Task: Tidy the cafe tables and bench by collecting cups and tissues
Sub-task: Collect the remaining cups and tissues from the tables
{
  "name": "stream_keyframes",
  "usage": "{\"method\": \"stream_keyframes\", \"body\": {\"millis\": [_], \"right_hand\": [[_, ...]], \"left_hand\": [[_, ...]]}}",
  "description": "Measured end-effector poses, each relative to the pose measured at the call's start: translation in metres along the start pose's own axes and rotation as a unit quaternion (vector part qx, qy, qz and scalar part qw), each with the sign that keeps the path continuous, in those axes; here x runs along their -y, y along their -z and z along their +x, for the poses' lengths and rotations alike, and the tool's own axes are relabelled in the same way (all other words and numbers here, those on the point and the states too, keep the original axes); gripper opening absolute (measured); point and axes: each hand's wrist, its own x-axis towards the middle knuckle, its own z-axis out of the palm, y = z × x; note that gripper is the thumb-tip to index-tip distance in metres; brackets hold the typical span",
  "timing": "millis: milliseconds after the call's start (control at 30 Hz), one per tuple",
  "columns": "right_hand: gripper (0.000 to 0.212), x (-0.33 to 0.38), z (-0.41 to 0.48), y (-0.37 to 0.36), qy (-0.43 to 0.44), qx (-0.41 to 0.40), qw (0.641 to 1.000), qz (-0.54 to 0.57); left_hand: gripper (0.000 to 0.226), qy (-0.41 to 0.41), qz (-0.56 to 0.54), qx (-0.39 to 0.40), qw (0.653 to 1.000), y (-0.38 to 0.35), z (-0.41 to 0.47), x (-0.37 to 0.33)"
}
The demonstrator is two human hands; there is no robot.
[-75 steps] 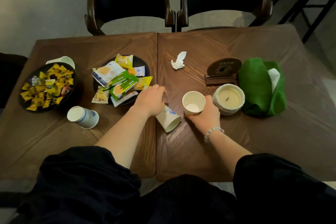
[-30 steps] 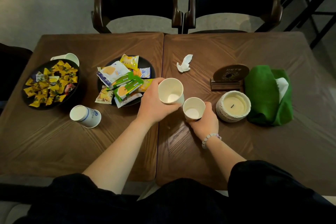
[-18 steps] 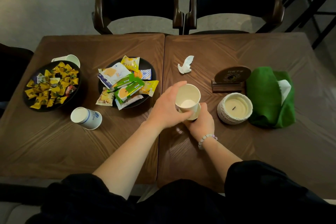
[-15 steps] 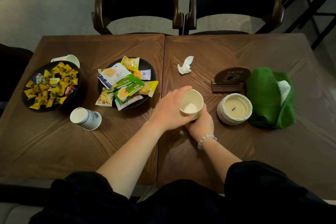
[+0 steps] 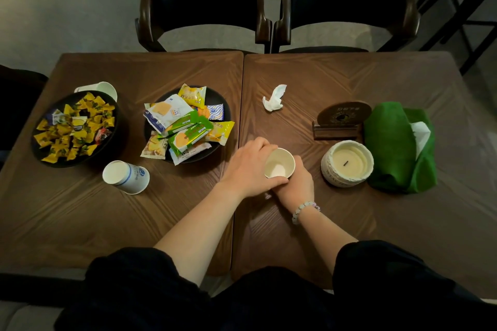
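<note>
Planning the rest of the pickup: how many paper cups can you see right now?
3. A far cup behind the candy bowl, a tipped cup in front of that bowl, and a held cup between left hand and right hand. Another may be nested beneath it, hidden.

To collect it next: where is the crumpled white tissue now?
In the head view, the crumpled tissue lies on the right table, near the seam between tables, between the snack plate and the round wooden sign.
</note>
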Motion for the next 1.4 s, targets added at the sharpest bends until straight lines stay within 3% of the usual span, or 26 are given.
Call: {"method": "stream_keyframes", "body": {"millis": [433,767,900,1000,1167,1400], "right_hand": [[0.048,0.001,0.000,-0.001,0.009,0.017,1.000,0.003],[0.049,0.008,-0.009,-0.006,0.058,0.064,0.994,-0.072],[0.051,0.017,-0.001,-0.004,0.113,0.138,0.950,-0.255],[0.043,0.032,0.008,0.001,0.166,0.141,0.907,-0.361],[0.034,0.076,0.015,0.009,0.272,0.087,0.857,-0.429],[0.031,0.119,0.022,0.018,0.357,0.021,0.826,-0.437]], "left_hand": [[0.081,0.025,0.085,0.051,0.995,0.009,0.008,-0.006],[0.069,0.092,-0.002,0.070,0.993,0.009,-0.010,0.000],[0.068,0.122,0.005,0.061,0.991,0.014,-0.019,0.016],[0.071,0.145,-0.005,0.052,0.988,0.023,-0.026,0.030],[0.077,0.167,-0.004,0.037,0.985,0.047,-0.032,0.043],[0.070,0.196,0.003,0.030,0.980,0.079,-0.033,0.050]]}}
